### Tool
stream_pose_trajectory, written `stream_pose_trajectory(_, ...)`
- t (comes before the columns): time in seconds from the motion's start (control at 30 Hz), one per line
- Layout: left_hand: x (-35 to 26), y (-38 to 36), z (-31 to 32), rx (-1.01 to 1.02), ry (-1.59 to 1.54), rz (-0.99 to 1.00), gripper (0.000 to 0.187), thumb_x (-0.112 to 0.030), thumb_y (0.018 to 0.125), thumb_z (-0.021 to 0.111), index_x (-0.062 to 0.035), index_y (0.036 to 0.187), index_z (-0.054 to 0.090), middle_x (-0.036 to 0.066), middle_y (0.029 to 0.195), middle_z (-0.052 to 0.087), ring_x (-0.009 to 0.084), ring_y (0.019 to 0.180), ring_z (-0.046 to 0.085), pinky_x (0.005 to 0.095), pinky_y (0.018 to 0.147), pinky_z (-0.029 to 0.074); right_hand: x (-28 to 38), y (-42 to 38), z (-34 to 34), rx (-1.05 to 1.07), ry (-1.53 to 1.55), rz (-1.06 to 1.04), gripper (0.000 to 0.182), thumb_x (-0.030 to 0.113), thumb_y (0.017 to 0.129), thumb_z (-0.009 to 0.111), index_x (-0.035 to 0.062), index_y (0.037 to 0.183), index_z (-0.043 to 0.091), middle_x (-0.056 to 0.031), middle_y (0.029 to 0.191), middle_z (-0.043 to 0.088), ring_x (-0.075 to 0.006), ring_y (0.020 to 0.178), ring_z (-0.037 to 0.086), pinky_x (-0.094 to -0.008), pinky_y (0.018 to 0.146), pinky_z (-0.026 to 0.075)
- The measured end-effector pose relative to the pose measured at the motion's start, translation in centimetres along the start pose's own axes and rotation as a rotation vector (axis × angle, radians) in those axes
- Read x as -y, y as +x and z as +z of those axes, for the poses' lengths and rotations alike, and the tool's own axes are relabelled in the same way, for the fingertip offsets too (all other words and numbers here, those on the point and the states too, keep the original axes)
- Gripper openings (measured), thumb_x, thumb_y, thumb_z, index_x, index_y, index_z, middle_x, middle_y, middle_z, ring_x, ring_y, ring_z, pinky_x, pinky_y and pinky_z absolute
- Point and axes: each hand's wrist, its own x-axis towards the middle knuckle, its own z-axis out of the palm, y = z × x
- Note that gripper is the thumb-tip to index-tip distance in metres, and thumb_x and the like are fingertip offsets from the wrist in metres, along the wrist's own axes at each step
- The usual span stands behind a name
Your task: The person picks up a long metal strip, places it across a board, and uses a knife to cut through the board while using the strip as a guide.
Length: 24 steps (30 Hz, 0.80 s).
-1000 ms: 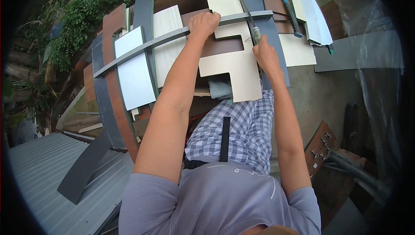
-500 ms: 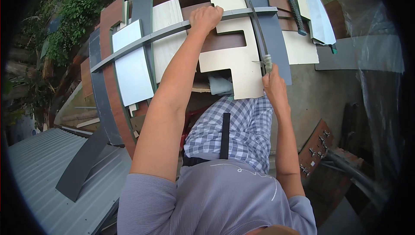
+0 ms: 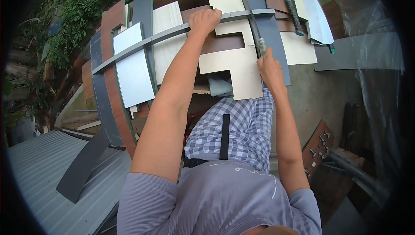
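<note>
A long grey bar [image 3: 168, 33] lies crosswise over a stack of panels. Gripping it right of its middle is my left hand [image 3: 205, 21], with the fingers closed over the top. My right hand [image 3: 271, 68] is wrapped round the pale handle of a narrow-bladed hand saw [image 3: 255, 25]. The saw's dark blade points away from me and crosses the bar near its right end. Teeth are too small to make out. Below the bar, a cream cut-out panel [image 3: 246, 73] lies between my hands, with a dark grey panel [image 3: 276, 40] beside it on the right.
A blue-handled hammer [image 3: 288, 8] rests on the panels at the upper right. White [image 3: 134, 75] and brown boards lie on the left. A corrugated metal sheet [image 3: 39, 166] is at lower left. A brown board with metal fittings [image 3: 317, 146] stands at lower right.
My right hand has pushed the saw forward and slightly left, so its handle is nearer the bar. My left hand keeps its hold, and the view has shifted slightly.
</note>
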Motion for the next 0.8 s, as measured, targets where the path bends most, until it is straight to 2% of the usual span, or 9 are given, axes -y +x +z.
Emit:
stream_pose_trajectory(0.03, -0.1, 0.0, -0.2, 0.006, 0.015, -0.002, 0.051, -0.03, 0.083, 0.029, 0.0008, 0.076, 0.068, 0.022, 0.083, 0.065, 0.035, 0.082, 0.062, 0.0421, 0.077, 0.046, -0.5, -1.6, -0.1, 0.01, 0.004, 0.037, 0.03, 0.016, 0.082, 0.044, -0.0013, 0.107, 0.041, -0.0319, 0.082, 0.059, -0.0495, 0.08, 0.057, -0.0559, 0.072, 0.042)
stream_pose_trajectory(0.17, 0.2, -0.1, 0.3, -0.009, 0.02, 0.012, 0.051, -0.03, 0.083, 0.029, 0.0013, 0.075, 0.068, 0.022, 0.081, 0.064, 0.0353, 0.079, 0.062, 0.0432, 0.075, 0.047, -1.5, -4.7, -0.1, 0.044, 0.022, 0.108, 0.034, 0.016, 0.083, 0.043, -0.0006, 0.112, 0.04, -0.0322, 0.082, 0.059, -0.0501, 0.08, 0.056, -0.0564, 0.072, 0.041)
stream_pose_trajectory(0.27, 0.0, 0.1, 0.2, -0.021, 0.015, 0.017, 0.051, -0.03, 0.083, 0.028, 0.0015, 0.075, 0.068, 0.022, 0.081, 0.064, 0.0351, 0.08, 0.062, 0.0427, 0.076, 0.046, -0.7, -0.7, -0.6, 0.009, 0.007, 0.032, 0.029, 0.016, 0.083, 0.043, -0.001, 0.105, 0.041, -0.0316, 0.082, 0.06, -0.0502, 0.081, 0.056, -0.0559, 0.073, 0.042)
stream_pose_trajectory(0.37, 0.1, 0.3, 0.4, -0.023, -0.026, 0.009, 0.053, -0.034, 0.083, 0.03, 0.003, 0.073, 0.067, 0.026, 0.083, 0.063, 0.0399, 0.082, 0.061, 0.0462, 0.079, 0.045, 0.9, 4.5, 0.2, -0.047, -0.002, -0.069, 0.024, 0.017, 0.083, 0.044, -0.0012, 0.098, 0.042, -0.031, 0.082, 0.06, -0.0488, 0.081, 0.057, -0.0541, 0.074, 0.043)
stream_pose_trajectory(0.47, 0.2, 0.5, 0.7, -0.046, -0.018, -0.011, 0.053, -0.033, 0.083, 0.03, 0.0033, 0.073, 0.067, 0.026, 0.083, 0.063, 0.0396, 0.082, 0.061, 0.0461, 0.08, 0.046, 2.2, 6.7, 0.6, -0.069, -0.006, -0.085, 0.024, 0.017, 0.083, 0.044, -0.0017, 0.097, 0.042, -0.0308, 0.083, 0.06, -0.0483, 0.082, 0.057, -0.0537, 0.074, 0.043)
stream_pose_trajectory(0.6, 0.1, 0.2, 0.3, -0.03, -0.017, -0.003, 0.053, -0.033, 0.083, 0.03, 0.0033, 0.072, 0.067, 0.026, 0.082, 0.063, 0.0396, 0.08, 0.061, 0.0458, 0.079, 0.046, 1.4, 4.1, 0.3, -0.052, -0.001, -0.082, 0.025, 0.017, 0.083, 0.045, -0.0023, 0.098, 0.041, -0.031, 0.082, 0.06, -0.0493, 0.081, 0.057, -0.0541, 0.074, 0.043)
stream_pose_trajectory(0.67, 0.0, 0.0, 0.1, -0.028, 0.016, 0.014, 0.051, -0.03, 0.083, 0.029, 0.0004, 0.075, 0.069, 0.022, 0.081, 0.065, 0.035, 0.079, 0.063, 0.0418, 0.074, 0.047, 0.4, 0.8, 0.0, 0.003, 0.001, -0.013, 0.025, 0.016, 0.082, 0.045, -0.0014, 0.098, 0.04, -0.0314, 0.082, 0.06, -0.0502, 0.079, 0.056, -0.0547, 0.073, 0.042)
stream_pose_trajectory(0.8, 0.3, 0.0, 0.4, -0.021, -0.041, -0.004, 0.052, -0.033, 0.083, 0.031, 0.0029, 0.071, 0.066, 0.026, 0.081, 0.063, 0.0393, 0.08, 0.061, 0.0452, 0.076, 0.046, -1.0, -4.0, -0.1, 0.054, 0.04, 0.084, 0.027, 0.016, 0.082, 0.045, -0.0002, 0.103, 0.04, -0.0314, 0.082, 0.059, -0.0498, 0.079, 0.056, -0.0558, 0.073, 0.041)
